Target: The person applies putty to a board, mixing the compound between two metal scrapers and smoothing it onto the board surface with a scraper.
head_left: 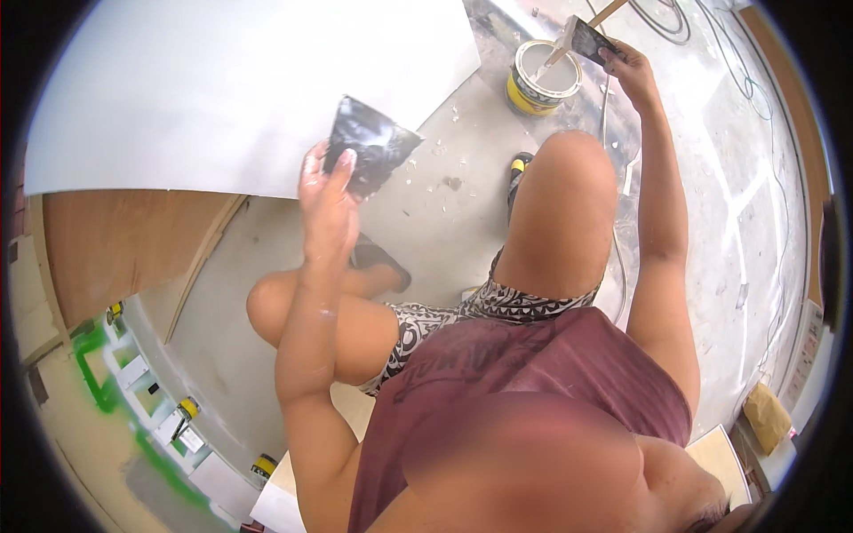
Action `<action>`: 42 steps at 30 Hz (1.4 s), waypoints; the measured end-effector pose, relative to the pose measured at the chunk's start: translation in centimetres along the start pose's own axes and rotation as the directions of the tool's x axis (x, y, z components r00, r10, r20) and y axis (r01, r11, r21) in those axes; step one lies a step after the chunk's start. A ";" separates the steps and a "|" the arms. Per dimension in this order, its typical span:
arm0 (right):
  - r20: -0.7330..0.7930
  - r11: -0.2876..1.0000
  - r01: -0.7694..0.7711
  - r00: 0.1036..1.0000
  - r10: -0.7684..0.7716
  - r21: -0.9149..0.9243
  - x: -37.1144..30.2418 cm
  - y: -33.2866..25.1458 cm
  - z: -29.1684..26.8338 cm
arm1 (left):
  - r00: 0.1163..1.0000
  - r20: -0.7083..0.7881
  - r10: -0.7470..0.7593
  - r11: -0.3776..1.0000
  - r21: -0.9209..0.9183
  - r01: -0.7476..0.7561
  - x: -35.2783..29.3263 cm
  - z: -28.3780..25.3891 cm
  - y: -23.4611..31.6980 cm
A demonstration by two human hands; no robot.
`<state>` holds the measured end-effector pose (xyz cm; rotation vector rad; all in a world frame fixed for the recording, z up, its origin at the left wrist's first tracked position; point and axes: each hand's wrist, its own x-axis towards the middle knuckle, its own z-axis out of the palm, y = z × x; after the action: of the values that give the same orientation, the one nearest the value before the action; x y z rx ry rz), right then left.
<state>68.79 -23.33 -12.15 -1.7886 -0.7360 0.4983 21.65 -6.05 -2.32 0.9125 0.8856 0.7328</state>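
My left hand [329, 191] grips a black, flat spreader [373, 142], thumb across its face. The spreader is shiny, wider at its free end and smeared with white; it is raised in front of the large white panel [204, 80]. At the upper right, my right arm is stretched out, and my right hand [629, 73] pinches a second black spreader [590, 41] with pale paste along one edge. That one is just over the rim of a yellow and black bucket [533, 99]. A wooden stick [554, 59] leans in the bucket, partly hidden behind the spreader.
White flakes dot the grey floor [444, 213] between my feet and the bucket. A hose [619, 266] runs past my right knee, with coiled cables [668, 19] farther off. Below the panel stands a brown wooden board [124, 253]. Yellow-topped containers [187, 409] stand at lower left.
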 end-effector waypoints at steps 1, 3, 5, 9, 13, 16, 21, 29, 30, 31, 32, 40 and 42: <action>-0.025 0.994 0.049 0.999 -0.047 0.101 -0.5 -1.6 0.0 | 1.000 0.023 -0.014 1.000 -0.016 0.015 0.1 0.3 -0.4; -0.004 0.983 0.115 0.993 -0.116 0.144 -0.9 -4.8 -0.9 | 0.993 0.106 -0.056 0.996 -0.062 0.063 0.7 1.1 -1.1; 0.022 0.967 0.173 0.983 -0.180 0.188 -1.8 -8.2 -1.3 | 0.982 0.162 -0.095 0.986 -0.121 0.115 1.2 2.9 -1.5; 0.025 0.917 0.298 0.949 -0.315 0.264 -5.0 -16.7 0.2 | 0.942 0.310 -0.127 0.944 -0.254 0.211 3.1 6.6 -1.5; 0.038 0.846 0.468 0.869 -0.493 0.254 -9.2 -21.4 4.3 | 0.933 0.349 -0.089 0.897 -0.380 0.227 2.1 9.6 0.9; 0.129 0.808 0.534 0.808 -0.574 0.249 -13.2 -22.8 7.8 | 0.922 0.383 -0.053 0.892 -0.397 0.216 0.2 9.9 3.6; 0.156 0.608 0.794 0.599 -0.785 0.010 -16.2 -25.0 12.5 | 0.919 0.365 0.149 0.912 -0.411 0.015 -1.1 6.7 5.8; 0.170 0.542 0.794 0.595 -0.786 -0.275 -16.4 -24.5 16.0 | 0.924 0.257 0.281 0.882 -0.449 -0.144 -3.9 2.9 5.8; 0.180 0.548 0.769 0.620 -0.763 -0.328 -16.4 -24.4 16.0 | 0.916 0.258 0.307 0.873 -0.461 -0.162 -3.9 2.4 5.7; 0.188 0.544 0.778 0.613 -0.768 -0.315 -16.4 -24.3 16.0 | 0.918 0.243 0.314 0.870 -0.461 -0.175 -4.1 2.0 5.5; 0.102 0.630 0.719 0.679 -0.727 -0.295 -16.2 -24.2 15.8 | 0.916 0.232 0.327 0.866 -0.462 -0.192 -4.7 2.0 5.6; 0.229 0.855 0.304 0.877 -0.424 0.420 -19.9 -27.5 19.4 | 0.932 0.082 0.354 0.833 -0.481 -0.274 -4.7 0.9 4.0; 0.300 0.888 0.321 0.856 -0.421 0.329 -20.0 -27.2 20.1 | 0.920 0.050 0.389 0.827 -0.460 -0.325 -4.9 -0.1 4.0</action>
<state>34.76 -17.41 6.66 -1.2651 -1.1903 0.6392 18.73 -8.40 2.78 0.7111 0.3873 1.1284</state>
